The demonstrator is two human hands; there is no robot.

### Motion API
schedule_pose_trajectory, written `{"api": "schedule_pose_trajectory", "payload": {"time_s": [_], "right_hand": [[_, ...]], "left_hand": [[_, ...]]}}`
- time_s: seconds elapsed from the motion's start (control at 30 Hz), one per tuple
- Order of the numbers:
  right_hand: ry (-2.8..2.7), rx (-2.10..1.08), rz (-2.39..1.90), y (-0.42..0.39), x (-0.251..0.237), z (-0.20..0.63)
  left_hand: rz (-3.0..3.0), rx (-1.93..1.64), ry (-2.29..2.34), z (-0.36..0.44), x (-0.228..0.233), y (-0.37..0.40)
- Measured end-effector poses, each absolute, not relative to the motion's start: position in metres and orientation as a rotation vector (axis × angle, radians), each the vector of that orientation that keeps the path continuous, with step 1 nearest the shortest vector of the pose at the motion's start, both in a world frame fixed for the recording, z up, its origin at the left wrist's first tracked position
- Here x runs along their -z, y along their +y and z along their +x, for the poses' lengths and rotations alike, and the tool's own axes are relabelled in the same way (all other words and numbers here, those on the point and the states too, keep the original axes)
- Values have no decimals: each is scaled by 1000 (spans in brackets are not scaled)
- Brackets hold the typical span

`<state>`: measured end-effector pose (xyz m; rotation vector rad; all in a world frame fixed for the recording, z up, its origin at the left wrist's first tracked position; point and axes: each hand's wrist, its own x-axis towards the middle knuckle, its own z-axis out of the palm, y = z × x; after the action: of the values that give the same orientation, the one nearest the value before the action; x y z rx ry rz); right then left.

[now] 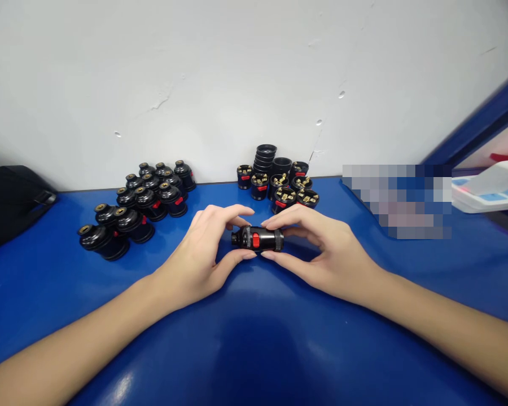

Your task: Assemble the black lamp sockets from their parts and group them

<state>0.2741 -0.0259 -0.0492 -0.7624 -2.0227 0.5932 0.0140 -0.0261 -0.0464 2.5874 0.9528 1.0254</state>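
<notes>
Both hands meet at table centre on 1 black lamp socket (257,239), lying on its side just above the blue table (254,349). Left hand (203,254) is closed in a pinch on the socket's narrow cap end, thumb below, fingers curled over the top. Right hand (317,254) is closed the same way on the wider ribbed end, thumb under, index fingertip on top. The socket's red switch tab faces the camera, between the 2 sets of fingertips.

Step in hand, as a judgement: the 2 halves look mated already and the hands sit in a twisting grip, so this reads as screwing cap to body, or a final snug-up. I can't tell whether the thread is fully home; the seam is too small to read.

Next move calls for: counter-rotation of the 2 ends with the axis kept straight so the thread does not cross, then a release and a set-down. The finished sockets (139,208), a group lying on their sides at the left rear, look like the place for it. The open bodies with brass contacts (285,192) stand upright at the centre rear near the wall, with a stack of black rings (265,158) just behind them; the next piece likely comes from there.

A black bag (12,197) sits at the far left edge.
</notes>
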Motion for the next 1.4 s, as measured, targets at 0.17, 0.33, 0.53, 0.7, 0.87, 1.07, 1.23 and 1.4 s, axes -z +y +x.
{"api": "schedule_pose_trajectory", "payload": {"time_s": [0.17, 0.33, 0.53, 0.7, 0.87, 1.07, 1.23, 1.4], "right_hand": [[-2027, -603, -763, -26, 49, 276], [-2019, -639, -762, -26, 48, 276], [-1979, -725, -780, -26, 47, 274], [-1951, -745, -819, -27, 44, 272], [-1945, -715, -832, -30, 44, 272], [-2042, -621, -810, -28, 47, 273], [-2117, -546, -828, -26, 46, 273], [-2163, -459, -863, -27, 45, 272]], "left_hand": [[2645, -1039, 975, 16, 43, -27], [2718, -1068, 987, 16, 40, -28], [2792, -1133, 946, 17, 37, -29], [2796, -1208, 890, 15, 43, -26], [2710, -1173, 835, 14, 51, -23], [2731, -1162, 790, 15, 44, -28], [2769, -1157, 778, 16, 40, -29], [2851, -1143, 786, 16, 39, -29]]}}
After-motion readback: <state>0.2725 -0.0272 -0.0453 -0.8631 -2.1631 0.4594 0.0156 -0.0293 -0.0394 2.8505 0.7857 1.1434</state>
